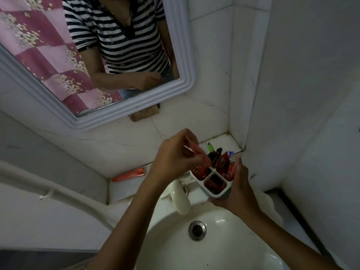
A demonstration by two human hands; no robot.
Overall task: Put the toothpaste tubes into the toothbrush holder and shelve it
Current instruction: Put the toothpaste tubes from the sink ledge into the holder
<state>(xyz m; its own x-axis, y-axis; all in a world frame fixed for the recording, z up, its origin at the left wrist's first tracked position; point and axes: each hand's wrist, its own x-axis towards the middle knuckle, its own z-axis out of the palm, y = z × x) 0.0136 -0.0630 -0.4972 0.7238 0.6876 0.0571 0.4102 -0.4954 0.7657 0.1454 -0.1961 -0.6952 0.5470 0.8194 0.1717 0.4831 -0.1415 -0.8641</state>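
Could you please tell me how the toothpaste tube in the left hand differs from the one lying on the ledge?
The held tube is tilted, its lower end going into the holder; the ledge tube lies flat. The left hand grips the first; nothing touches the second. Both are red.

A white basin [224, 248] fills the lower middle, its metal drain [197, 230] near the centre and a white tap [180, 199] at its back rim. Above hangs a tilted mirror [136, 106] in a ribbed white frame, reflecting a striped top and a pink floral curtain [39, 41]. White wall tiles [212, 47] meet in the corner. A white pipe [48, 190] runs along the left wall.
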